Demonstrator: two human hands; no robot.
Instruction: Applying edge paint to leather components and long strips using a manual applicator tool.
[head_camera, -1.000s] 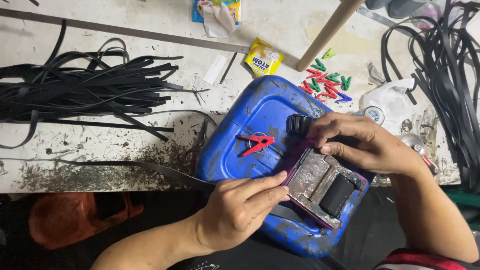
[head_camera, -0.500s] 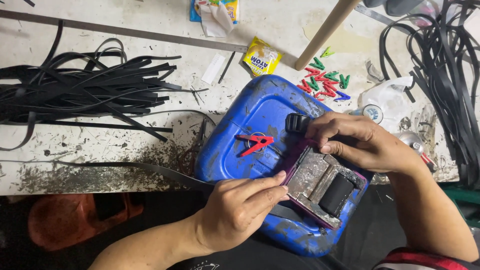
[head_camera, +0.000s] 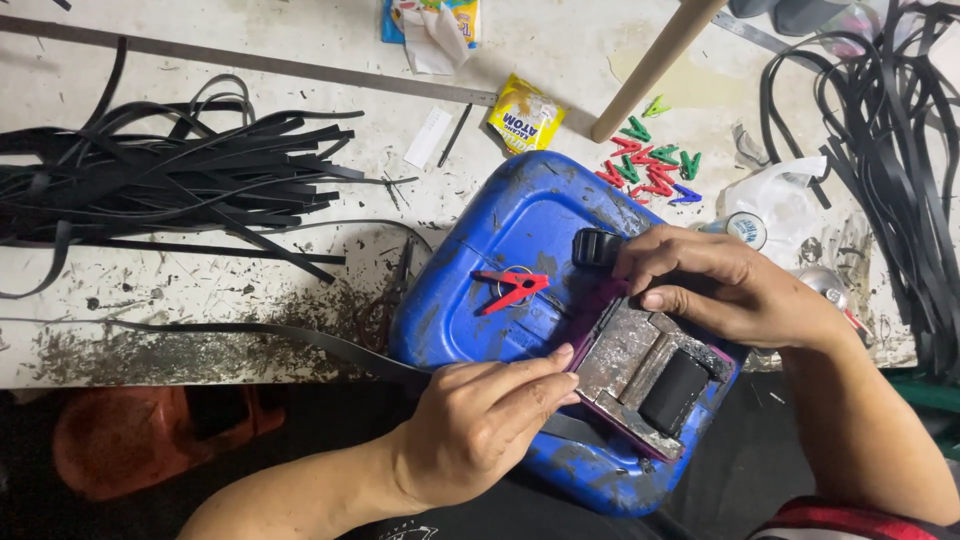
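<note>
Down in the lower middle of the frame, a worn metal device with a black roller lies on top of a blue plastic canister, which sits on its side at the near edge of the tabletop. The right hand presses down on the device's upper end, fingers curled over it in a firm grip. The left hand pinches a black rubber strip against the device's left edge, thumb and forefinger clenched on it; whether the strip actually runs under the metal plate is hard to tell from here. That strip trails away leftward along the tabletop's front edge.

Against the pictures from half a second and a second ago, almost nothing has changed: both hands keep the same hold and the canister has not shifted.

A red clothes peg rests on the canister, just left of the right hand. Beyond, at upper right, a small heap of coloured pegs lies near a wooden stick. A yellow sachet sits above the canister. A big tangle of black strips fills the left, and more hang at the far right edge. Bare tabletop lies open between the tangle and the canister.
</note>
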